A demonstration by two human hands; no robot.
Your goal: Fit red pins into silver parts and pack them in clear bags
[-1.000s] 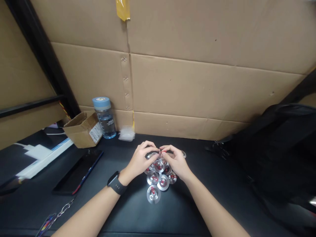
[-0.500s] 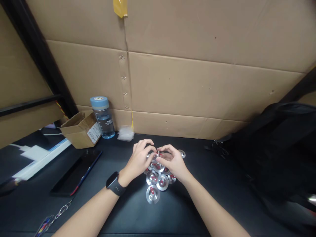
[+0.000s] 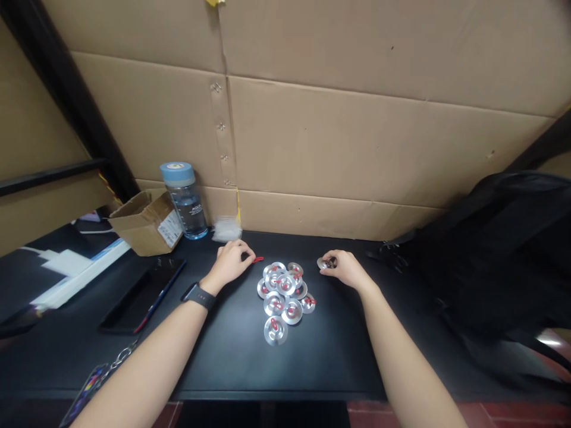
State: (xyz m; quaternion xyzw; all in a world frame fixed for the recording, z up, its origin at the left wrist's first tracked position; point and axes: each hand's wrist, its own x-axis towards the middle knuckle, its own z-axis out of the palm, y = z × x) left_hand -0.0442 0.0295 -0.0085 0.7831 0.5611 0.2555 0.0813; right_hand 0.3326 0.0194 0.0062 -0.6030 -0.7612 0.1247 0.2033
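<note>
A cluster of several round silver discs with red clips [image 3: 284,295] lies on the black table [image 3: 232,356], between my hands. My left hand [image 3: 229,261], with a black watch on the wrist, rests left of the pile, its fingers pinched on a small red clip [image 3: 257,260]. My right hand [image 3: 345,268] is to the right of the pile, fingers closed on a single silver disc [image 3: 325,263] that lies apart from the others.
A blue-capped water bottle [image 3: 184,201], an open small cardboard box [image 3: 145,221] and a small white packet [image 3: 226,229] stand at the back against a cardboard wall. A dark phone [image 3: 143,294] and a keychain [image 3: 104,377] lie left. A black bag [image 3: 499,255] fills the right.
My hands were together over the pile, fingers pinched at one piece. They have moved apart: the left went left with a red clip, the right went right to a lone disc.
</note>
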